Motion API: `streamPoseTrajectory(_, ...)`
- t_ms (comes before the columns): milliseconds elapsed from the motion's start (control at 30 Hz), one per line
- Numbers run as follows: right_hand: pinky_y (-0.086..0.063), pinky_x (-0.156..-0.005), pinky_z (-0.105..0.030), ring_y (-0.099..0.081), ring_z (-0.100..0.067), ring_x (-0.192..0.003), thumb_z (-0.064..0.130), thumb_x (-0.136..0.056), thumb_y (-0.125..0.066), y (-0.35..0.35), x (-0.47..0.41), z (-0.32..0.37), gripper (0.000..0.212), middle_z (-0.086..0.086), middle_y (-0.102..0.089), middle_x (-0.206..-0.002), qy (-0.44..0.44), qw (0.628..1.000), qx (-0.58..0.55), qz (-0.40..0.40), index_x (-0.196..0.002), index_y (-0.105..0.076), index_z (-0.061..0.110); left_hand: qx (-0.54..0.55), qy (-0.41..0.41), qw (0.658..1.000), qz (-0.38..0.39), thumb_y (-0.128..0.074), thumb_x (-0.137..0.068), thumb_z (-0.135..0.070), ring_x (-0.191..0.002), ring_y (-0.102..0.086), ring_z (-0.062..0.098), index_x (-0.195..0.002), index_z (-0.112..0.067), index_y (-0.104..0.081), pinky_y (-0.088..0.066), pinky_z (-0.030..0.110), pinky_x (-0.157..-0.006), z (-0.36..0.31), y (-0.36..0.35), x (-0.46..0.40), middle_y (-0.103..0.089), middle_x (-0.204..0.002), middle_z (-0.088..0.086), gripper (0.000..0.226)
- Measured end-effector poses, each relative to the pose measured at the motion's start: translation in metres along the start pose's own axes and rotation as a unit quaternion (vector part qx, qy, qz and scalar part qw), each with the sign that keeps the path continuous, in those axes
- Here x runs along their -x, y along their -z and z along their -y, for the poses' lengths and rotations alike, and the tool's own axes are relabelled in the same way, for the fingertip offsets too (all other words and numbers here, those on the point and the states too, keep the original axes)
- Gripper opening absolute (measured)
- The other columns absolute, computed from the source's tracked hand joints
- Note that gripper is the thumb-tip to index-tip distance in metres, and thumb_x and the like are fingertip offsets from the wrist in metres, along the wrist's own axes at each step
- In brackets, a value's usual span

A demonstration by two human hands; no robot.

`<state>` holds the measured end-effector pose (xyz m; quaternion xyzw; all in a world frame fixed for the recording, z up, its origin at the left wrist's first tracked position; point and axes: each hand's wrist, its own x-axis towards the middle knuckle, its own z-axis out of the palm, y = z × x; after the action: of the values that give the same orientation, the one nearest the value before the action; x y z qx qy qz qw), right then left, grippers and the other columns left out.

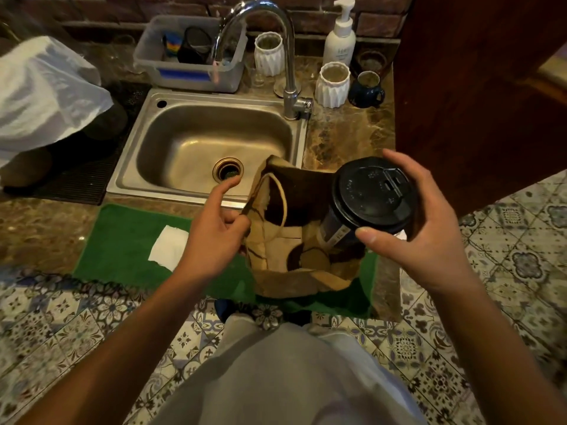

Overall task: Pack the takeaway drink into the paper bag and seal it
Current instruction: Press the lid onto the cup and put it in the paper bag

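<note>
Right hand [429, 237] fingers clamped around lidded cup [365, 200], held above the open paper bag [294, 240]. Left hand [211, 234] fingers pinch the bag's rim; bag stands on green mat [122, 246] on table.

Paper bag [294, 250] tan, dark-brown rounded patches; cup lid [372, 191] black; mat [122, 243] green; floor tiles [506, 271] blue-white floral.

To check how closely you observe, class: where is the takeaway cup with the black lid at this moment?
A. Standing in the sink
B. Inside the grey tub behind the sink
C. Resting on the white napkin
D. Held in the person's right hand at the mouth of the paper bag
D: the right hand grips the takeaway cup at the open top of the paper bag, whose edge the left hand holds.
</note>
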<state>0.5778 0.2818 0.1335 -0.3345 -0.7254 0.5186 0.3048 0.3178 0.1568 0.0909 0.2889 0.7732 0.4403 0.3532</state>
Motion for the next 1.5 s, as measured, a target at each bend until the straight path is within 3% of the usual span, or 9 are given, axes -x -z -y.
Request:
streamPoseTrajectory(133, -0.045, -0.108, -0.019, -0.054, 0.003, -0.132, 0.047, -0.065, -0.091, 0.002, -0.007, -0.005, 0.098, 0.027, -0.055, -0.14, 0.004, 0.996, 0.072, 0.059, -0.15, -0.045, 0.028, -0.065, -0.006, 0.998, -0.023, -0.058, -0.095, -0.003, -0.067, -0.071, 0.027, -0.147, -0.042, -0.041, -0.061, 0.035, -0.058, -0.006, 0.017, -0.007, -0.07, -0.076, 0.017, 0.067)
streamPoseTrajectory(267, -0.05, -0.106, -0.027, -0.057, 0.002, -0.128, 0.052, -0.062, -0.092, -0.004, -0.02, 0.005, 0.098, 0.022, -0.058, -0.138, 0.022, 0.977, 0.143, 0.154, -0.146, -0.047, 0.029, -0.134, -0.028, 0.99, -0.022, -0.059, -0.093, -0.01, -0.067, -0.07, 0.03, -0.145, -0.046, -0.04, -0.062, 0.054, -0.069, -0.002, 0.021, -0.01, -0.071, -0.073, 0.013, 0.066)
streamPoseTrajectory(367, -0.051, -0.105, -0.028, -0.057, -0.001, -0.127, 0.053, -0.066, -0.09, -0.018, -0.034, 0.017, 0.095, 0.019, -0.057, -0.14, 0.047, 0.955, 0.175, 0.236, -0.147, -0.046, 0.029, -0.13, -0.026, 0.991, -0.008, -0.058, -0.094, -0.008, -0.067, -0.069, 0.032, -0.146, -0.043, -0.042, -0.062, 0.05, -0.066, -0.002, 0.02, -0.011, -0.071, -0.073, 0.014, 0.065)
streamPoseTrajectory(533, -0.036, -0.099, -0.002, -0.047, 0.007, -0.12, 0.045, -0.073, -0.09, -0.051, -0.059, 0.022, 0.094, 0.017, -0.051, -0.137, 0.064, 0.913, 0.203, 0.348, -0.149, -0.04, 0.027, -0.129, -0.02, 0.991, 0.011, -0.056, -0.095, -0.008, -0.071, -0.069, 0.031, -0.148, -0.04, -0.041, -0.059, 0.042, -0.061, -0.004, 0.019, -0.012, -0.071, -0.075, 0.012, 0.064)
streamPoseTrajectory(667, -0.044, -0.105, -0.019, -0.052, -0.007, -0.127, 0.051, -0.073, -0.089, -0.06, -0.077, 0.012, 0.105, 0.006, -0.052, -0.145, 0.056, 0.892, 0.254, 0.37, -0.156, -0.03, 0.027, -0.139, -0.023, 0.99, -0.018, -0.056, -0.094, -0.007, -0.061, -0.066, 0.024, -0.147, -0.038, -0.042, -0.059, 0.045, -0.062, 0.001, 0.037, -0.017, -0.069, -0.071, 0.011, 0.064)
streamPoseTrajectory(767, -0.052, -0.095, -0.036, -0.056, -0.021, -0.118, 0.052, -0.073, -0.086, -0.061, -0.081, 0.008, 0.109, -0.002, -0.05, -0.137, 0.059, 0.835, 0.388, 0.386, -0.158, -0.021, 0.031, -0.126, -0.016, 0.991, -0.029, -0.057, -0.096, -0.007, -0.052, -0.067, 0.016, -0.146, -0.039, -0.041, -0.054, 0.036, -0.053, 0.004, 0.051, -0.022, -0.069, -0.068, 0.008, 0.062)
streamPoseTrajectory(1000, -0.048, -0.068, -0.034, -0.064, -0.028, -0.101, 0.043, -0.075, -0.085, -0.081, -0.099, 0.008, 0.091, -0.005, -0.055, -0.129, 0.032, 0.732, 0.559, 0.387, -0.148, -0.033, 0.028, -0.162, -0.03, 0.986, -0.013, -0.058, -0.094, -0.01, -0.051, -0.07, 0.019, -0.144, -0.037, -0.042, -0.06, 0.045, -0.063, 0.003, 0.049, -0.025, -0.071, -0.066, 0.007, 0.059)
streamPoseTrajectory(1333, -0.057, -0.078, -0.042, -0.066, -0.033, -0.105, 0.026, -0.09, -0.073, -0.129, -0.125, -0.006, 0.078, -0.01, -0.061, -0.126, 0.027, 0.687, 0.615, 0.386, -0.155, -0.03, 0.027, -0.134, -0.03, 0.991, 0.001, -0.055, -0.095, -0.01, -0.05, -0.07, 0.022, -0.147, -0.033, -0.042, -0.061, 0.052, -0.067, 0.013, 0.043, -0.024, -0.068, -0.066, 0.009, 0.058)
streamPoseTrajectory(1500, -0.049, -0.072, -0.038, -0.065, -0.032, -0.105, 0.022, -0.094, -0.069, -0.138, -0.127, -0.014, 0.075, -0.01, -0.063, -0.125, 0.013, 0.667, 0.625, 0.405, -0.157, -0.028, 0.024, -0.117, -0.032, 0.993, -0.002, -0.055, -0.094, -0.01, -0.05, -0.07, 0.021, -0.146, -0.034, -0.043, -0.062, 0.051, -0.069, 0.018, 0.043, -0.022, -0.065, -0.061, 0.004, 0.058)
